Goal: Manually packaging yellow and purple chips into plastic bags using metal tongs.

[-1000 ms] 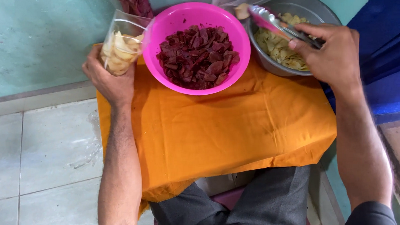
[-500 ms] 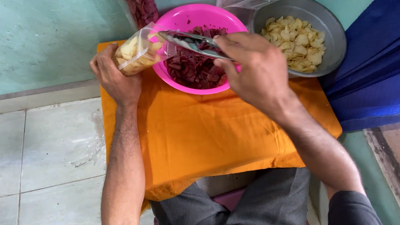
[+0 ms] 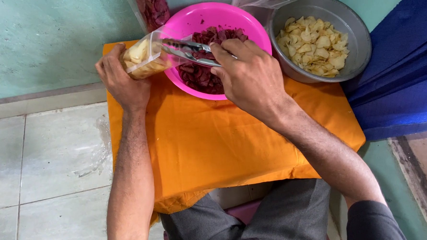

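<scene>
Orange cloth [image 3: 233, 138] fills the middle of the view, draped over a small table, and both forearms reach out across it. Beyond the right hand [image 3: 247, 77] sits the pink plastic bowl [image 3: 218, 16] of dark red chips [image 3: 199, 75], its near rim tucked under the knuckles. Off to that hand's right, just beside the pink one, stands the grey metal bowl [image 3: 354, 37] heaped with pale yellow chips [image 3: 316, 46]. Further right hangs a blue cloth [image 3: 403, 78].

The right hand is curled tight around the handle of the metal tongs [image 3: 186, 49], fingers pressed together on the grip. The tongs point left from that hand, over the pink bowl, tips poking into the mouth of the clear plastic bag [image 3: 146, 55]. That bag lies tilted on its side, part filled with pale chips, at the cloth's far left corner. The left hand [image 3: 118, 78] wraps around it from below, fingers closed on its base. Past the left hand, against the green wall, a second clear bag [image 3: 151, 7] shows dark red chips.
</scene>
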